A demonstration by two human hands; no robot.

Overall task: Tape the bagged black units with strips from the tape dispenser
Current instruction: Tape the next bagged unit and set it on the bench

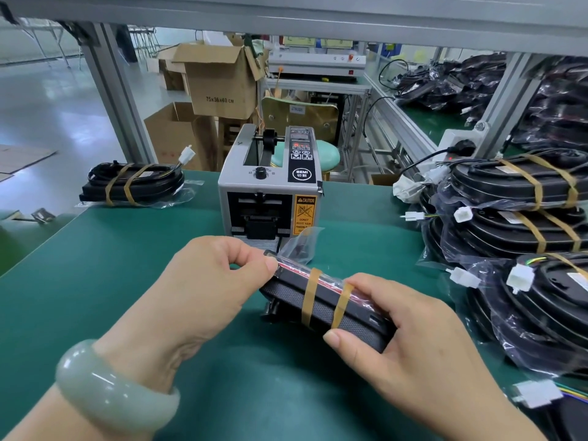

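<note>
A broad stretch of green mat [127,265] lay open on the left, between the tape dispenser [270,192] and a taped unit [133,186] at the far edge. The dispenser stood just behind the gripped bagged unit [321,303]. Stacked bagged units [515,224] walled the right side, with white connectors [413,216] jutting inward.

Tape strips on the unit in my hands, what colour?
Tan-brown strips on the unit, clearest in head view.

The table [105,256] has a dark green top. Grey metal posts [117,100] stand at its far edge. Behind them the floor [41,100] is pale and shiny with light on it. Brown cardboard boxes [219,90] are piled up (one has numbers printed on it). Near them is a round stool [323,154] with a light green seat. A white machine [315,63] sits farther back.
</note>
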